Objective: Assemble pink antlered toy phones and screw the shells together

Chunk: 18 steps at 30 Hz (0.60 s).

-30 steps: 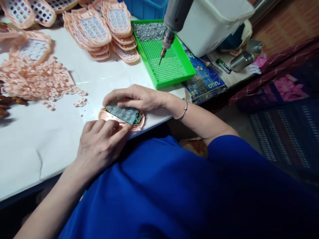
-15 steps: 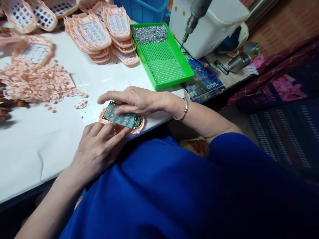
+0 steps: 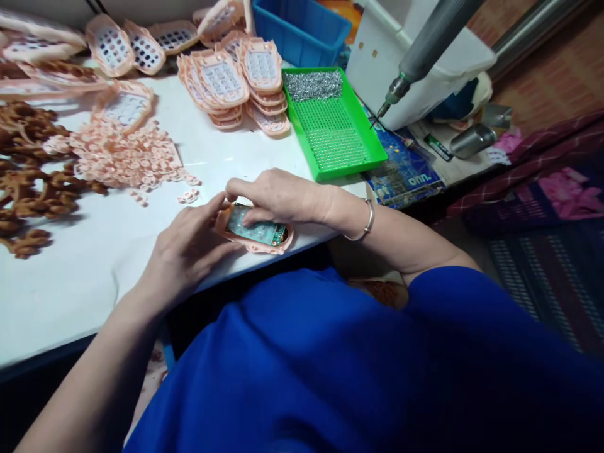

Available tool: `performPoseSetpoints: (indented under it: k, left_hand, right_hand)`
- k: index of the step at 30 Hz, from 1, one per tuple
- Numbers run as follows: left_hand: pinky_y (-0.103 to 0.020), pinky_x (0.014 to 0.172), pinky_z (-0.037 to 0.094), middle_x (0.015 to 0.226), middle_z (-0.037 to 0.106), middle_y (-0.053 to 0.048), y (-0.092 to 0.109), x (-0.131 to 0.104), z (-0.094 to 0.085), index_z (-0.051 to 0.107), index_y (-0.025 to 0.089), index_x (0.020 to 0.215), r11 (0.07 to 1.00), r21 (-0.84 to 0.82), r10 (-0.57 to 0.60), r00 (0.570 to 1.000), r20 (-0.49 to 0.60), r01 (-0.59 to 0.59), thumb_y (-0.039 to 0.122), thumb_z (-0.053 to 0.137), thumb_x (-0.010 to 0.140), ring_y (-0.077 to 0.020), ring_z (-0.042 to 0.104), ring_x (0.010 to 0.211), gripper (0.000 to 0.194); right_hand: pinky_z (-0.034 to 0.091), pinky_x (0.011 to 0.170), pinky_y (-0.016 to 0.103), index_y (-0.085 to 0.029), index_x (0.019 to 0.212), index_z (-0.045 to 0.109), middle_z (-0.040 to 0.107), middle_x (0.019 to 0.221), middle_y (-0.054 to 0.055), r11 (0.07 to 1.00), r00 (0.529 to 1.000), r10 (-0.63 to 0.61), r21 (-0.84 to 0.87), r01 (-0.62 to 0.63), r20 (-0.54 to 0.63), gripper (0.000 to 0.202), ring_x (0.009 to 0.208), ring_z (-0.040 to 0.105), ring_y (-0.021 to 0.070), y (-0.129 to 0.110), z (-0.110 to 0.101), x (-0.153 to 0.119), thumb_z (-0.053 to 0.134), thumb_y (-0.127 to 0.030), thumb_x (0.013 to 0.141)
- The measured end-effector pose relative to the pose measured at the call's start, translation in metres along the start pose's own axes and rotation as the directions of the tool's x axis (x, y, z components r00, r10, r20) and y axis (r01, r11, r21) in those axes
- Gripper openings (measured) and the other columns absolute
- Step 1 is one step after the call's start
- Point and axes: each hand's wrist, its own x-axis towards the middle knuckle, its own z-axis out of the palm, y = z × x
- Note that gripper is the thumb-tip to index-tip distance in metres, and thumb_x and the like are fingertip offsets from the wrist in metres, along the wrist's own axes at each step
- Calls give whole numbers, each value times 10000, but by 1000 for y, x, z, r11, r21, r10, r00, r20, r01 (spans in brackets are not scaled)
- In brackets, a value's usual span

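A green circuit board lies inside a pink plastic shell at the table's front edge. My left hand grips the shell's left end, thumb along the near side and fingertips at the far left corner. From the far side, my right hand reaches over the board. Its thumb presses on the board's face, and the bent index finger is at the far left edge, close to my left fingertips. The other right fingers are partly hidden.
Behind stand stacked pink shells and a green tray of silver screws. An electric screwdriver hangs above the tray's right side. To the left lie piles of small pink parts and brown parts. A white bin is at back right.
The board now sits lower and flatter in the shell. My left hand has shifted from the near side to the shell's left end, fingers raised to the far corner. The camera view has shifted.
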Motion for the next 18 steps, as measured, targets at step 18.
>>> performPoseSetpoints:
  k: [18]
  left_hand:
    - [-266,677,564,1157,590,-103,28,-13,23,299,269,1538,985,19,-166,974,-153,171,398,652,904,-119,606,735,738]
  right_hand:
    - [405,845,373,-139,1323,533,529,1090,107,982,997,-71,-176,75,29,453,965,446,205,-6,9,-35,365,-440,1030]
